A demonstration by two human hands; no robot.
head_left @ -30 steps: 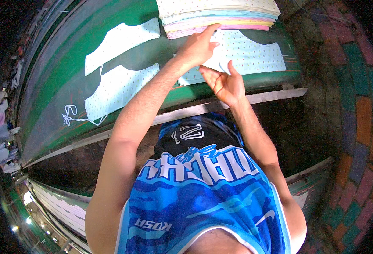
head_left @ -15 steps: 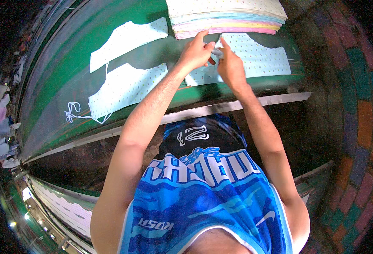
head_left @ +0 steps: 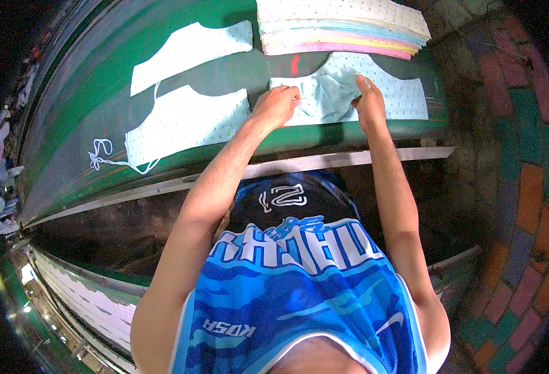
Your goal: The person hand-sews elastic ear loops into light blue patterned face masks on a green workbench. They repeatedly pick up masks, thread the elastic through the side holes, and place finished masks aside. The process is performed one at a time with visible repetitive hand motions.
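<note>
A pale blue cut fabric piece [head_left: 399, 100] with a small dotted print lies on the green table in front of me, curved along its far edge. My left hand [head_left: 277, 106] is closed on its left part, thumb and finger pinched together. Farther right, my right hand [head_left: 369, 106] grips a fold of the same piece, thumb uppermost. Between the hands the cloth is bunched up in wrinkles. To the left lie a second pale cut piece [head_left: 193, 124] and, beyond it, a third cut piece [head_left: 190, 55].
At the far side sits a stack of fabric layers [head_left: 343, 34] in white, blue, yellow and pink. A thin white cord [head_left: 103, 156] curls by the left pieces. A small red patch [head_left: 295, 64] shows beyond my left hand. A pale strip [head_left: 324, 161] edges the table near me.
My hands have moved apart from close together at the piece's left side, the right one going right. The fabric between them has become wrinkled. A red patch on the table has come into sight.
</note>
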